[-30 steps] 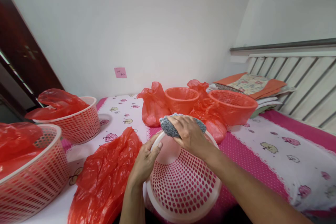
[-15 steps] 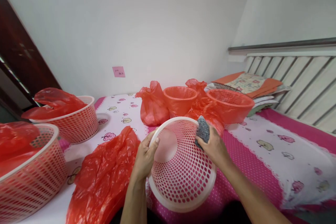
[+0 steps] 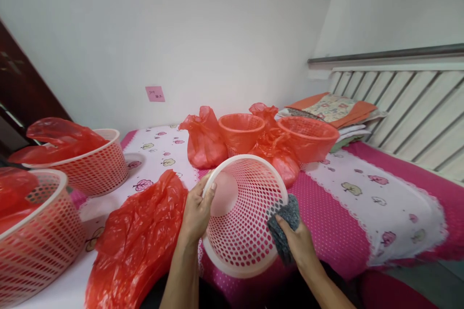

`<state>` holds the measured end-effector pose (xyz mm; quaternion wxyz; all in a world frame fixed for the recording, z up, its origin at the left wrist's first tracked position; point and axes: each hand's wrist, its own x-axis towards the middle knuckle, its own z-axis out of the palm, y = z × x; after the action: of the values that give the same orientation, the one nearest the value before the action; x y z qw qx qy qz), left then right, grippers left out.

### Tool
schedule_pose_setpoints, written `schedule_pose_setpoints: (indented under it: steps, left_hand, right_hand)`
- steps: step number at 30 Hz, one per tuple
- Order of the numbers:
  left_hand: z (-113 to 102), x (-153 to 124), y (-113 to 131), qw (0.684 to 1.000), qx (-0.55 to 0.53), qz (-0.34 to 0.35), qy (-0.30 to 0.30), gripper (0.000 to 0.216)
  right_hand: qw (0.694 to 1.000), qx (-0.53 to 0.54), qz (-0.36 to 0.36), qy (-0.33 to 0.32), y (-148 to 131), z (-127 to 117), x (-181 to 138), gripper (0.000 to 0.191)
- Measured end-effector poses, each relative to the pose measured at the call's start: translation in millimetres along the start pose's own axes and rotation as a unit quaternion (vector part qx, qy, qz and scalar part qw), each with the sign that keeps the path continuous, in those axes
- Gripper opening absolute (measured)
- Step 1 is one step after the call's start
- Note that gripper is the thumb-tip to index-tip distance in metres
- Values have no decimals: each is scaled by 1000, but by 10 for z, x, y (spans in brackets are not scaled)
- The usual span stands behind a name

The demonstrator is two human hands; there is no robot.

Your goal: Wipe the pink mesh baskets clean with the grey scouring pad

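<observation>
We hold a tipped basket between both hands, with a cloth at its right wall.

The perforated basket (image 3: 242, 222) lies on its side on the bed (image 3: 326, 222), its long axis running from near us up toward the far side. Our left hand (image 3: 195, 212) is clamped on the raised far rim at its left. Our right hand (image 3: 299, 246) is lower and nearer, closed around a grey cloth (image 3: 284, 224) and pressing it against the basket's right outer wall. Both hands touch the basket and nothing lies between them. A loose red plastic bag (image 3: 137, 241) lies just beside the left wrist. Two lined baskets (image 3: 90, 164) stand further left. Tied red bags (image 3: 205, 137) and orange baskets (image 3: 241, 130) crowd the far side, just beyond the raised rim.
</observation>
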<state>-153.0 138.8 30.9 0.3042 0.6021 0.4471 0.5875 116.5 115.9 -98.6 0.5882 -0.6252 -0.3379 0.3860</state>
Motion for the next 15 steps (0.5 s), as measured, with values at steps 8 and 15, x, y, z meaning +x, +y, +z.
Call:
schedule_pose_setpoints:
  steps: [8,15]
  left_hand:
    - [193,-30,84,1000,8,1,28,42]
    - [361,-110,107,999,26,34,7,40]
  right_hand:
    - [945,232,229,-35,148,98,-706,72]
    - [898,282,305,-144,220,241,-1128,52]
